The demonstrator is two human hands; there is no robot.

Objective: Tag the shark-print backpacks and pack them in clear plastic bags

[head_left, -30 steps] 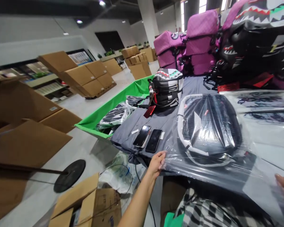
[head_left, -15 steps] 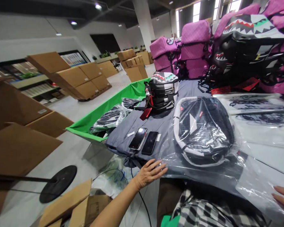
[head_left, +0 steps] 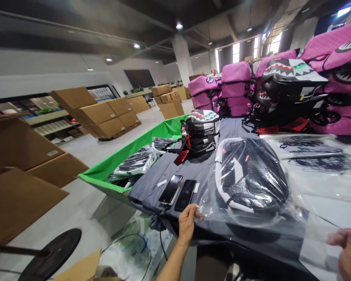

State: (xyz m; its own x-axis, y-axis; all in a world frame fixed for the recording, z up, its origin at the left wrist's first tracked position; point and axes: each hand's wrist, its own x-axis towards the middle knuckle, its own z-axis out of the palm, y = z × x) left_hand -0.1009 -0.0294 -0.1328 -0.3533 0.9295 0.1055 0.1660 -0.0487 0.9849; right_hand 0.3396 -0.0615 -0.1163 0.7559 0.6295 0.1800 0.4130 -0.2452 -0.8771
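A black backpack with white trim [head_left: 251, 175] lies on the grey cloth-covered table [head_left: 152, 195], inside a clear plastic bag [head_left: 298, 230]. My left hand [head_left: 188, 224] pinches the bag's near edge, just below the backpack. My right hand [head_left: 349, 251] sits at the lower right, with curled fingers at the far end of the same bag. Two smartphones [head_left: 170, 189] [head_left: 185, 195] lie side by side to the left of my left hand. A shark-mouth backpack [head_left: 200, 130] stands farther along the table.
Stacks of pink and shark-print backpacks [head_left: 289, 89] rise behind the table. Flat printed plastic sheets [head_left: 310, 156] lie to the right. A green-lined bin [head_left: 134, 164] holds bagged items. Cardboard boxes [head_left: 102, 113] and a round black stand base [head_left: 51, 253] occupy the floor.
My left hand has closed from spread fingers onto the bag's edge. My right hand has curled and shows more at the lower right. The view has tilted upward, lifting the ceiling into frame.
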